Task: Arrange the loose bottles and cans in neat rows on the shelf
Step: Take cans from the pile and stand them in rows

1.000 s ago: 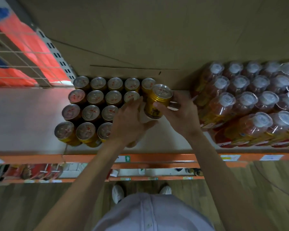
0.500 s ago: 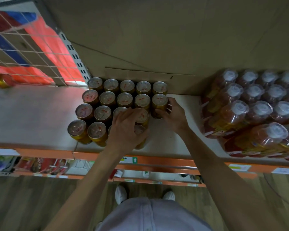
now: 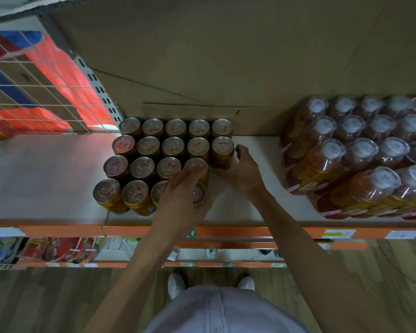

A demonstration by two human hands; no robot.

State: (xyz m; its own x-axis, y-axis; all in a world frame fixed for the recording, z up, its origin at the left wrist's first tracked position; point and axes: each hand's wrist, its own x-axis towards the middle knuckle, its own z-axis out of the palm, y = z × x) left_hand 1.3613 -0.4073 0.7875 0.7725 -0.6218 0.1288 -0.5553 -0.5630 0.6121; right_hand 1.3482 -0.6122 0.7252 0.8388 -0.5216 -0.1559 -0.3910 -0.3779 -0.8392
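On the shelf (image 3: 46,176), left hand (image 3: 181,191) flat over front cans (image 3: 199,193), right hand (image 3: 243,173) cupping end can (image 3: 222,146)

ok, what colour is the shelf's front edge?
Orange. The shelf's front edge shows best in the head view, running across below the hands.

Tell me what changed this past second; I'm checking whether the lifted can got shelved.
The right hand lowered the gold can into the second row from the back, right end, fingers still curled round it. The left hand stayed on the front cans; the bottles unchanged.
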